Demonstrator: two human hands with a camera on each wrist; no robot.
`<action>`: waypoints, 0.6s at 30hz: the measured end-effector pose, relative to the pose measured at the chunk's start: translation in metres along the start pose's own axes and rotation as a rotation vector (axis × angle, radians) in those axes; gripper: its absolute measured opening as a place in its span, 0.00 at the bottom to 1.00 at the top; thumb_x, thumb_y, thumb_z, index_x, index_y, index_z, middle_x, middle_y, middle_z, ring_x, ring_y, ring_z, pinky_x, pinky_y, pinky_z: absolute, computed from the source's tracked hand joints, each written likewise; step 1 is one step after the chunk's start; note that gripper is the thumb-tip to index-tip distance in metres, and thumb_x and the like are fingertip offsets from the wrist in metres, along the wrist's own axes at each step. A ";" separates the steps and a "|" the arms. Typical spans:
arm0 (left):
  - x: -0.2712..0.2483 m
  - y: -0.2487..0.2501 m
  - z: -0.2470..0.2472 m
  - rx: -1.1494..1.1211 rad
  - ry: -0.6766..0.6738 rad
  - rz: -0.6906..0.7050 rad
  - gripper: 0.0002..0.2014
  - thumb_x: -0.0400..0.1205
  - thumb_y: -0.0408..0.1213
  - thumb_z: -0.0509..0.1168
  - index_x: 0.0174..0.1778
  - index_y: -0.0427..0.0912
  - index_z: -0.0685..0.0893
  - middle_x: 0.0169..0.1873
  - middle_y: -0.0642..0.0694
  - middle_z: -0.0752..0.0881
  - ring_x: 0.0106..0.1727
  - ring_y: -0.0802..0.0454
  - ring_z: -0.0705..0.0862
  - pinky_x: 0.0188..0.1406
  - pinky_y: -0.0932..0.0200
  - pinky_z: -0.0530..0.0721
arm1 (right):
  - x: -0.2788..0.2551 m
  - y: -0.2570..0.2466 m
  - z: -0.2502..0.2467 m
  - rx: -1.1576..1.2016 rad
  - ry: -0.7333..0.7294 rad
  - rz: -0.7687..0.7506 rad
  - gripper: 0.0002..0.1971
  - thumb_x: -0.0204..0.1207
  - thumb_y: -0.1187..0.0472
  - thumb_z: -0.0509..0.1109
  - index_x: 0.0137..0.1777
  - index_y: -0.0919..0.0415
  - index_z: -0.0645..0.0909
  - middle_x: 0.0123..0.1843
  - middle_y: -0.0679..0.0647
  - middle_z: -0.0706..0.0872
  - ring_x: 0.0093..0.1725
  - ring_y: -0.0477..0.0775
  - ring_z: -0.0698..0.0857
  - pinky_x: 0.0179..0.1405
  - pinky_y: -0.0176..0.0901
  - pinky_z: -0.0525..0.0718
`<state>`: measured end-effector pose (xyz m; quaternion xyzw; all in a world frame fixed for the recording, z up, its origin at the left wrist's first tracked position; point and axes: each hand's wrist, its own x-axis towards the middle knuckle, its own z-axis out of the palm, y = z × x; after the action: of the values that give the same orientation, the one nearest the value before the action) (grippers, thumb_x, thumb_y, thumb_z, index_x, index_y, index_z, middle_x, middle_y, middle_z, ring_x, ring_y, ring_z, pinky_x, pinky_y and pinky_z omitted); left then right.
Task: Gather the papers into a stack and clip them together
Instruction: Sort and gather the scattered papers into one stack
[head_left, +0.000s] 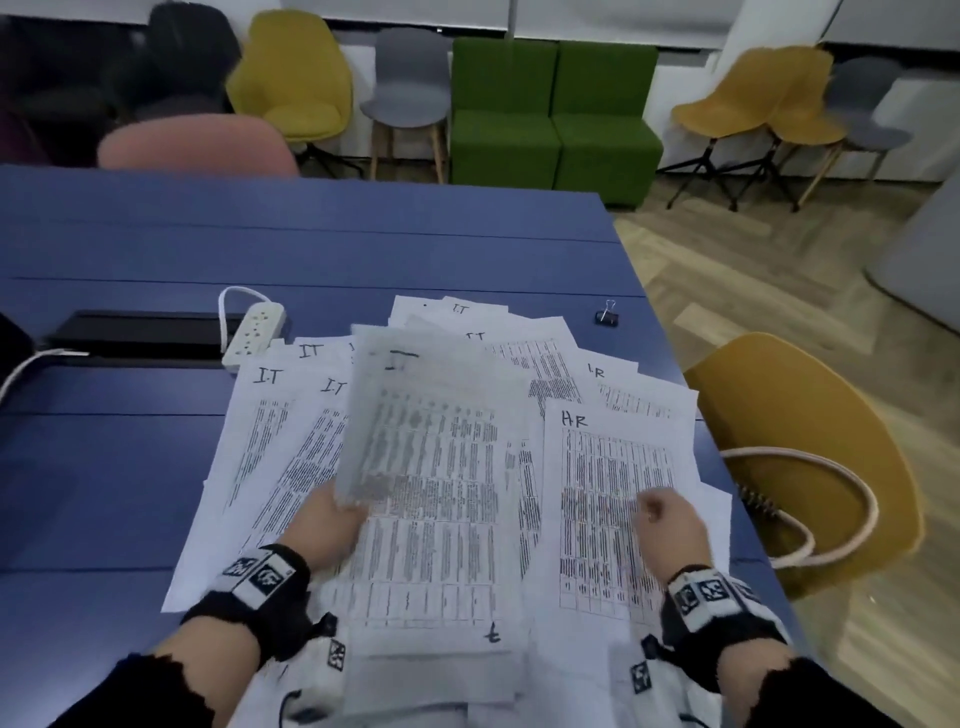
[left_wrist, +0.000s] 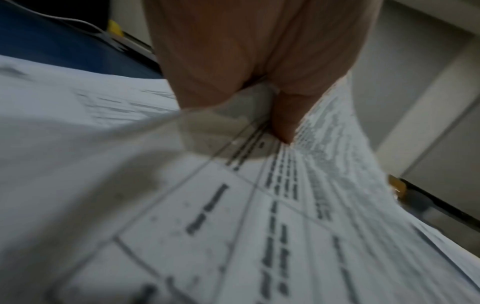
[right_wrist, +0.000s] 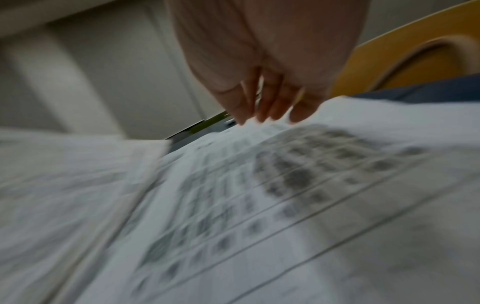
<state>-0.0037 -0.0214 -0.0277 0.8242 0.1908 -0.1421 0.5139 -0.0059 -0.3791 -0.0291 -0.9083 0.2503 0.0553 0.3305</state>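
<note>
Several printed sheets (head_left: 447, 499) lie fanned out on the blue table (head_left: 156, 249), some marked "I.T", others "HR". My left hand (head_left: 332, 512) pinches the lower corner of one sheet (head_left: 410, 405) and holds it raised and blurred over the pile; in the left wrist view the fingers (left_wrist: 283, 115) grip that sheet (left_wrist: 337, 156). My right hand (head_left: 667, 512) hovers over the "HR" sheet (head_left: 613, 467) with fingers loosely curled (right_wrist: 270, 107), holding nothing. A black binder clip (head_left: 607, 314) stands on the table beyond the papers, at the right.
A white power strip (head_left: 254, 332) with its cable lies left of the papers beside a black cable tray (head_left: 140, 332). A yellow chair (head_left: 800, 447) with a white cord on its seat stands at the table's right edge. More chairs and a green sofa line the far wall.
</note>
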 end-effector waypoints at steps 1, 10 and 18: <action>-0.004 -0.002 -0.008 -0.075 0.019 -0.021 0.02 0.84 0.26 0.61 0.49 0.35 0.79 0.30 0.43 0.80 0.29 0.49 0.78 0.28 0.59 0.77 | 0.007 0.016 -0.010 -0.044 0.059 0.093 0.17 0.74 0.63 0.70 0.63 0.64 0.80 0.63 0.64 0.83 0.60 0.64 0.82 0.60 0.50 0.78; -0.002 -0.021 0.003 -0.532 -0.055 -0.246 0.31 0.74 0.34 0.77 0.69 0.25 0.74 0.60 0.32 0.85 0.60 0.40 0.86 0.65 0.49 0.79 | 0.014 0.080 -0.029 -0.124 -0.083 0.307 0.19 0.66 0.53 0.77 0.41 0.63 0.71 0.43 0.63 0.79 0.39 0.60 0.78 0.35 0.48 0.74; -0.004 -0.002 0.074 -0.335 -0.175 -0.268 0.36 0.76 0.36 0.75 0.75 0.29 0.65 0.61 0.35 0.82 0.65 0.39 0.80 0.74 0.46 0.69 | 0.004 0.069 -0.017 -0.038 -0.070 0.137 0.05 0.73 0.67 0.70 0.41 0.64 0.75 0.35 0.57 0.80 0.41 0.60 0.79 0.39 0.45 0.74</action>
<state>-0.0111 -0.0880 -0.0597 0.6792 0.2744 -0.2464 0.6346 -0.0372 -0.4367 -0.0562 -0.8927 0.2990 0.1142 0.3173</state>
